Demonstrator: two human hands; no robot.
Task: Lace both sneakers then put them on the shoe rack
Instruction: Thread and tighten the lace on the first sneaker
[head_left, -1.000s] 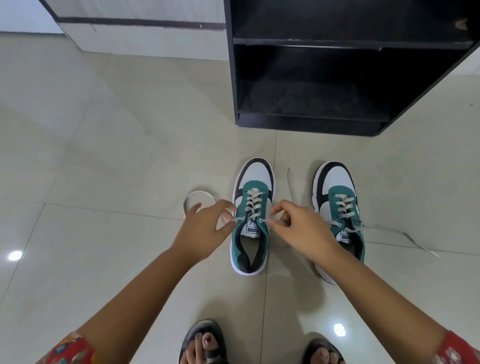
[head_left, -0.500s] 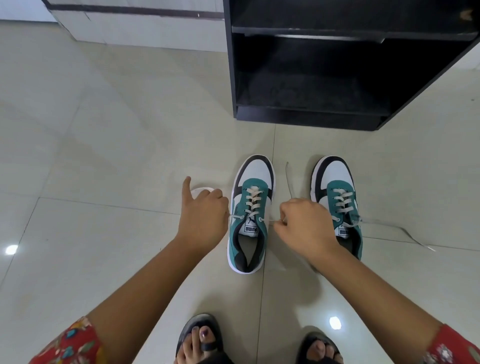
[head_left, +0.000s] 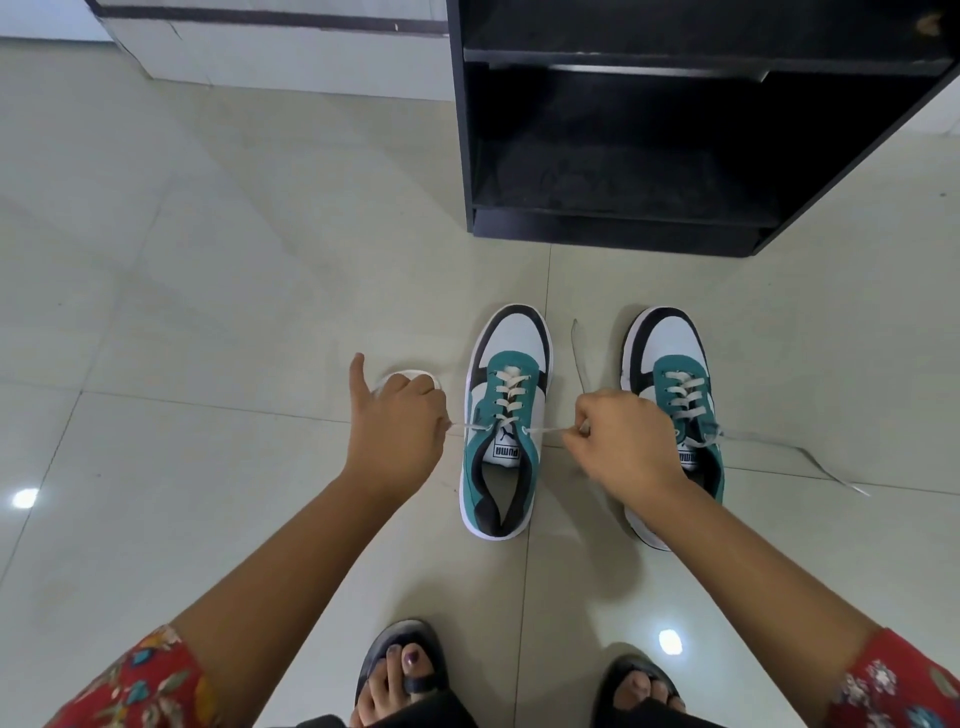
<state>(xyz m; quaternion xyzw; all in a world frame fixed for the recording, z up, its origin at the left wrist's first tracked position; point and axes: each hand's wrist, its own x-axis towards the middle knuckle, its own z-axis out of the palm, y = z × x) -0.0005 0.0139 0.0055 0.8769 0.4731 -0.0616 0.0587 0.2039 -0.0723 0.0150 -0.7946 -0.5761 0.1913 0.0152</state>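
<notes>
Two fists, left hand (head_left: 397, 434) and right hand (head_left: 626, 449), pinch the white lace (head_left: 511, 402) of the teal-and-white sneaker (head_left: 504, 421) sideways at 6 o'clock from the black wooden rack (head_left: 675, 228), so tying's probably next.

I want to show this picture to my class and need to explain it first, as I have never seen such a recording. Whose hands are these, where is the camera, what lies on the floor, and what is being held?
There is no machine here. A person wears a wide-angle camera on the head, so you look down along both arms at the floor. The feet in sandals at the bottom edge belong to the same person.

Two green and white sneakers stand side by side on the tiles, toes pointing to a black shoe rack whose visible shelves hold no shoes. The left hand and the right hand each grip one end of the lace of the left sneaker, and it runs straight out to both sides. The right sneaker looks laced but untied; its loose lace ends trail on the floor.
</notes>
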